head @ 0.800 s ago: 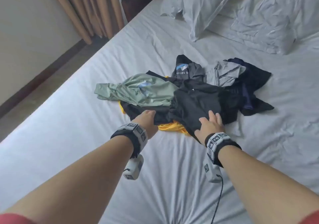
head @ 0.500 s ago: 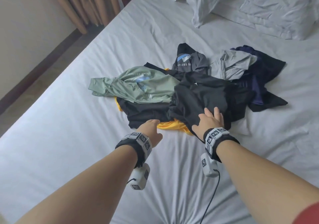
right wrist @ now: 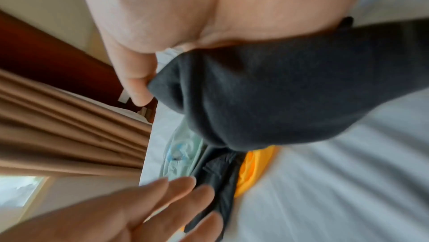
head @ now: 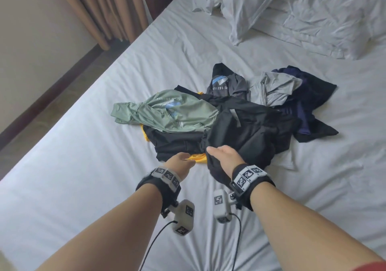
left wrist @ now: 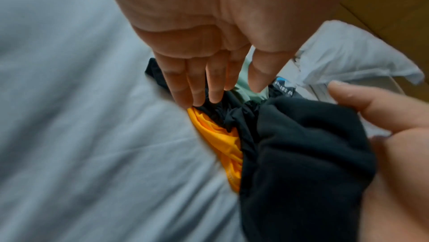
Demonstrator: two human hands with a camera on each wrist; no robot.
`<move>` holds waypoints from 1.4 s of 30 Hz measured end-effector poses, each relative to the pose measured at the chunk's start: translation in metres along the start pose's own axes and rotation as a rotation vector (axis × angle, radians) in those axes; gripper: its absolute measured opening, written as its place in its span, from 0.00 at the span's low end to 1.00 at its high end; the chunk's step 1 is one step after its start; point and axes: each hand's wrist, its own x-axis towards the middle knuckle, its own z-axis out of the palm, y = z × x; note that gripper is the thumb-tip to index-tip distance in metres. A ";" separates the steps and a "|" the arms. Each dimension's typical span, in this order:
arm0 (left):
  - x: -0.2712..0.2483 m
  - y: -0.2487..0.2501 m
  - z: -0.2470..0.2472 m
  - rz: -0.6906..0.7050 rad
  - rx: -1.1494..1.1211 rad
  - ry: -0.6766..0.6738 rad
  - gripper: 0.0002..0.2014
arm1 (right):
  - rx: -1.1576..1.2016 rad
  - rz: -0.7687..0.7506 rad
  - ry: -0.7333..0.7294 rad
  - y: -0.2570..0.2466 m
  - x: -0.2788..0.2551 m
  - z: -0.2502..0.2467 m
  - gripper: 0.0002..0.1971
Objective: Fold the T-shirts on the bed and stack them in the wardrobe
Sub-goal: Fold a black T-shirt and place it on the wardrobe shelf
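On the bed (head: pixel 87 166), near its middle, the T-shirts (head: pixel 229 114) lie in one crumpled heap: a green shirt (head: pixel 167 114) on the left, a grey one and a dark blue one further back, and a yellow shirt (head: pixel 197 158) peeking out from under the black ones. None of them is folded, and no folded stack shows anywhere. The wardrobe is not in sight, so the job looks barely begun.

The right hand (head: pixel 224 158) grips a bunch of the black shirt (head: pixel 250 137) at the near edge of the heap, with cloth gathered under its fingers and thumb. The left hand (head: pixel 181 164) is beside it with fingers straight, their tips touching black cloth just above the yellow one; it holds nothing. Pulling one shirt free, spreading it, folding it, and doing the same for every other piece, all seems left to do. Pillows (head: pixel 292 9) lie at the head of the bed, curtains (head: pixel 104 5) hang beyond the bed's left side.
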 end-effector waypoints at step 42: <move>-0.278 -0.026 -0.190 0.472 0.659 -0.473 0.23 | 0.380 -0.043 0.239 -0.071 -0.346 0.138 0.21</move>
